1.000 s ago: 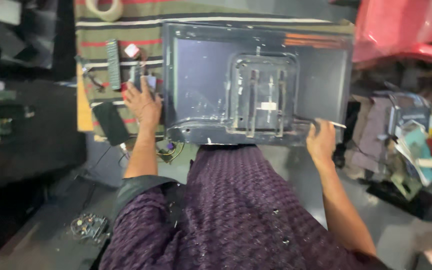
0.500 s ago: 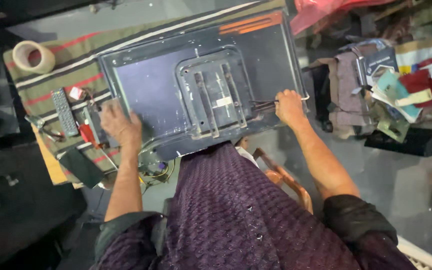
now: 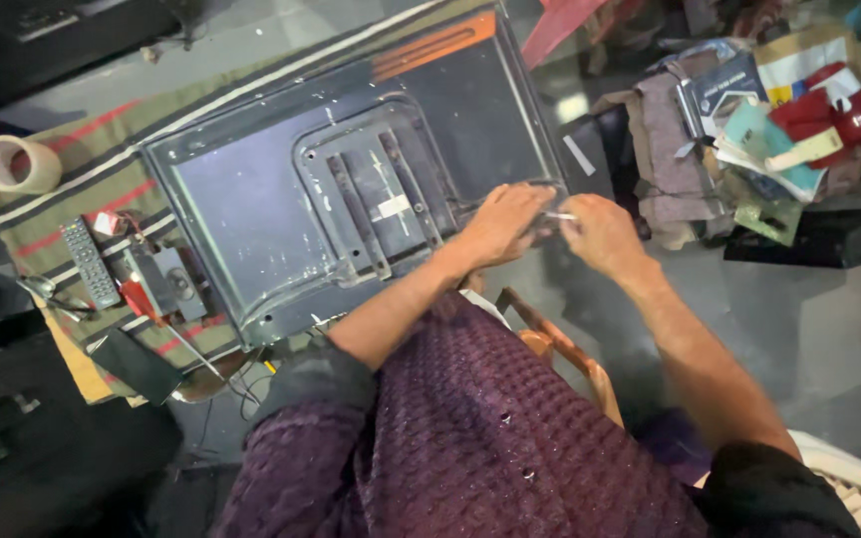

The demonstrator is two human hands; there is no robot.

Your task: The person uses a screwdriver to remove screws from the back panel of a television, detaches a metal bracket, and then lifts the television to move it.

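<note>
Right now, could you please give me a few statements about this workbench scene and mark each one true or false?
1. Both hands, the left hand and the right hand, are at the right edge of the television back panel. True.
2. The roll of tape lies on top of the panel. False: it lies on the striped cloth, left of the panel.
3. A remote control lies on the cloth, left of the panel. True.
4. The panel's screen faces up. False: its dark back, with the mounting bracket, faces up.

Both hands (image 3: 550,224) close together — fingers curled.
</note>
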